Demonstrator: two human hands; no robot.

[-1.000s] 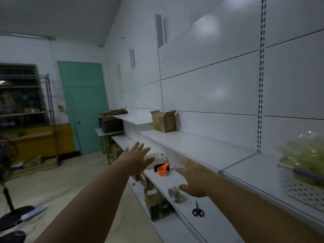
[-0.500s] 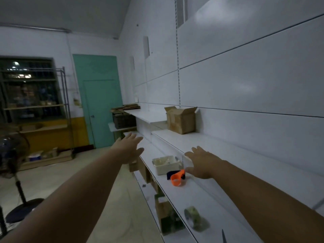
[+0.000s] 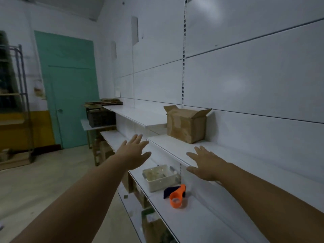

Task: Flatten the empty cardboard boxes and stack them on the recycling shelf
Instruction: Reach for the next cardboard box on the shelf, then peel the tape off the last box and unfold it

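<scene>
An open brown cardboard box (image 3: pixel 185 126) stands upright on the white upper shelf (image 3: pixel 175 149), against the wall, its top flaps raised. Both my arms stretch out towards it. My left hand (image 3: pixel 134 153) hovers with fingers spread, in front of and left of the box, holding nothing. My right hand (image 3: pixel 204 163) is also spread flat, over the shelf's front edge just below the box, not touching it. A pile of flattened cardboard (image 3: pixel 104 102) lies farther along on the far shelf.
On the lower shelf sit a white tub (image 3: pixel 160 177) and an orange tape dispenser (image 3: pixel 177 196). More boxes (image 3: pixel 152 225) stand below. A dark crate (image 3: pixel 100 117) sits on a small table, and a teal door (image 3: pixel 68 88) and metal rack (image 3: pixel 19 95) lie beyond open floor.
The view has moved forward along the shelving, so the box is larger and nearer. Both hands have reached closer to it, and the tape roll and scissors have dropped out of view.
</scene>
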